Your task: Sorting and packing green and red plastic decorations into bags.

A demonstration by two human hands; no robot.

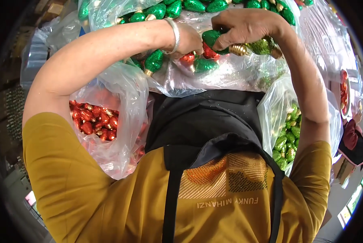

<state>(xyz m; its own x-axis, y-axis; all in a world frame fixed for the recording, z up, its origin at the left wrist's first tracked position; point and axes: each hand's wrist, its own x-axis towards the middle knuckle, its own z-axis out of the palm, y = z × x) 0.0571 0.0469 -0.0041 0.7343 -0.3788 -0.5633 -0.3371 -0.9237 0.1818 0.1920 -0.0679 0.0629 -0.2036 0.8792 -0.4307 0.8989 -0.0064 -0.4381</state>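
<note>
My right hand [248, 26] comes in from the right, its thumb and fingers closed around a dark green glitter bulb ornament [211, 37]. Next to it is a lighter green bulb ornament [262, 45] with a gold cap. My left hand [188, 40], a bangle at its wrist, is curled just left of that dark green bulb. Its fingertips are partly hidden, and what they pinch cannot be made out. Red bulb ornaments [187, 58] show under and beside these fingers. Another green bulb ornament [205, 65] lies just below on clear plastic sheeting [238, 73].
More green bulb ornaments [218, 5] lie along the far side. A clear bag [132, 97] of red bulbs [94, 119] stands at my left, another bag [272, 101] of light green ones [286, 139] at my right. Someone in dark red [351, 137] is at the far right.
</note>
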